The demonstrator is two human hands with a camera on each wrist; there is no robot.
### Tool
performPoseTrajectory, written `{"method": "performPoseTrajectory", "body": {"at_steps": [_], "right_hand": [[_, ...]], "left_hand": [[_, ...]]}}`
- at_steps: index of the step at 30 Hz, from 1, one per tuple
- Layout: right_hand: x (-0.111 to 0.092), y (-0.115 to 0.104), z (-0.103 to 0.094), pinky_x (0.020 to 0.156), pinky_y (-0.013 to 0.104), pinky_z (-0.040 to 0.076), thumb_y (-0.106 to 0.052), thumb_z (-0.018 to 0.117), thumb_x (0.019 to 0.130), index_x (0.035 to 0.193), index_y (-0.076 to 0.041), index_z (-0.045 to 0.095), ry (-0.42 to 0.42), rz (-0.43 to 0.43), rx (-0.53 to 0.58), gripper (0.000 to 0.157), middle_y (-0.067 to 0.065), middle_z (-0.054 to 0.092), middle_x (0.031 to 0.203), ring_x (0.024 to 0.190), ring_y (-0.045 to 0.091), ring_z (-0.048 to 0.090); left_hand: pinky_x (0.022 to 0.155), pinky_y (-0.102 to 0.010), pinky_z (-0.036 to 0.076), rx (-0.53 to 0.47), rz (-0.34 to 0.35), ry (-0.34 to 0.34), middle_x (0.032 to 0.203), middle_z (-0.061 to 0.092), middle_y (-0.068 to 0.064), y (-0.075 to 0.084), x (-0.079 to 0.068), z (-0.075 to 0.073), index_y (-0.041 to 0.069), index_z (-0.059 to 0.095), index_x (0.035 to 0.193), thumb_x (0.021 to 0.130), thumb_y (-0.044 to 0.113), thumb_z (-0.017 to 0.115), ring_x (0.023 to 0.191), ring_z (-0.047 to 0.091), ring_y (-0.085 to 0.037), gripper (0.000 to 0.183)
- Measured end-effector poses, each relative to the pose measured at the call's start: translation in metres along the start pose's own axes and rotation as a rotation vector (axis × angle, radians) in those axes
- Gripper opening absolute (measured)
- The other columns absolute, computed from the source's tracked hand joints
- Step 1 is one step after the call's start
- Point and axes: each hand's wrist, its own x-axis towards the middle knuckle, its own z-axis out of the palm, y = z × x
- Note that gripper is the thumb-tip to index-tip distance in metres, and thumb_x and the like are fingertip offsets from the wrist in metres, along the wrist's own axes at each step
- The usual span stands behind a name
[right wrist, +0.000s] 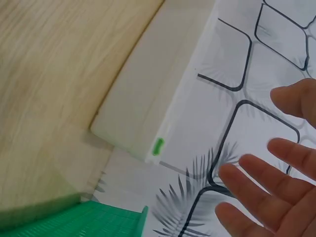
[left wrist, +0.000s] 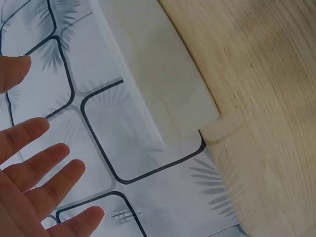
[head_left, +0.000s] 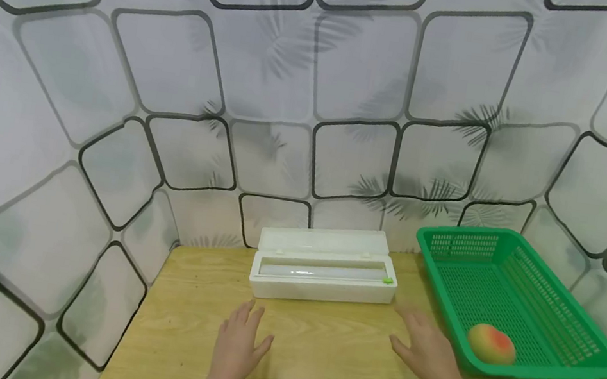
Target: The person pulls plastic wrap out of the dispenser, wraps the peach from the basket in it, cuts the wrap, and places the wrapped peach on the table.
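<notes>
A long white box [head_left: 321,292] stands at the back of the wooden table with its lid [head_left: 325,242] raised. Inside lies a pale roll [head_left: 321,272], seemingly of cling film, and a small green tab [head_left: 388,280] sits at the box's right end. My left hand [head_left: 235,349] is in front of the box's left end, fingers spread, touching nothing. My right hand [head_left: 427,348] hovers between the box and the green basket, its fingers extended and holding nothing. Both wrist views show the box's plain front side [left wrist: 163,64] beyond the spread fingers.
A green plastic basket [head_left: 442,300] stands on the right of the table [head_left: 311,339], with a yellow-red peach [head_left: 491,344] in its near corner. Behind the table hangs a patterned white covering [head_left: 271,88], close at the back and both sides.
</notes>
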Motion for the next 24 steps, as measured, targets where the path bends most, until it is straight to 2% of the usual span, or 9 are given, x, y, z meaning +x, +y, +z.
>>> {"method": "performPoseTrajectory", "body": {"at_steps": [4, 7, 11, 18, 24], "right_hand": [[-0.004, -0.003, 0.005, 0.056, 0.034, 0.049, -0.018, 0.075, 0.065, 0.098, -0.002, 0.061, -0.059, 0.019, -0.032, 0.039, 0.011, 0.062, 0.09, 0.076, 0.023, 0.06], [-0.006, -0.003, 0.008, 0.054, 0.032, 0.049, -0.017, 0.076, 0.064, 0.095, -0.003, 0.062, -0.066, 0.005, -0.054, 0.037, 0.009, 0.062, 0.086, 0.072, 0.02, 0.06], [-0.007, -0.002, 0.009, 0.051, 0.03, 0.048, -0.016, 0.077, 0.063, 0.094, -0.003, 0.062, -0.052, -0.002, -0.063, 0.037, 0.008, 0.062, 0.085, 0.069, 0.02, 0.06], [-0.002, -0.003, 0.007, 0.048, 0.028, 0.046, -0.015, 0.076, 0.065, 0.095, -0.002, 0.061, -0.087, 0.041, -0.047, 0.036, 0.011, 0.062, 0.086, 0.068, 0.021, 0.06], [0.006, 0.002, 0.008, 0.048, 0.031, 0.046, -0.013, 0.074, 0.069, 0.095, 0.0, 0.061, -0.09, 0.06, -0.038, 0.032, 0.013, 0.063, 0.086, 0.068, 0.023, 0.06]], "left_hand": [[0.074, -0.043, 0.046, -0.004, 0.017, -0.019, 0.104, 0.058, -0.017, 0.001, -0.001, 0.005, 0.001, 0.061, 0.102, 0.074, 0.028, 0.069, 0.091, 0.056, -0.031, 0.04], [0.068, -0.039, 0.048, 0.003, 0.02, -0.049, 0.097, 0.061, -0.014, 0.001, -0.002, 0.009, 0.002, 0.062, 0.098, 0.073, 0.027, 0.07, 0.084, 0.058, -0.028, 0.036], [0.065, -0.039, 0.048, 0.01, 0.012, -0.067, 0.097, 0.061, -0.013, 0.001, -0.002, 0.012, 0.003, 0.063, 0.096, 0.073, 0.027, 0.07, 0.083, 0.058, -0.027, 0.034], [0.062, -0.036, 0.048, -0.001, 0.017, -0.05, 0.091, 0.061, -0.01, -0.002, 0.002, 0.014, 0.004, 0.063, 0.094, 0.074, 0.025, 0.07, 0.076, 0.058, -0.025, 0.03], [0.06, -0.033, 0.048, -0.065, 0.018, -0.018, 0.089, 0.061, -0.01, -0.011, 0.007, 0.014, 0.003, 0.063, 0.094, 0.075, 0.023, 0.07, 0.075, 0.059, -0.024, 0.029]]}}
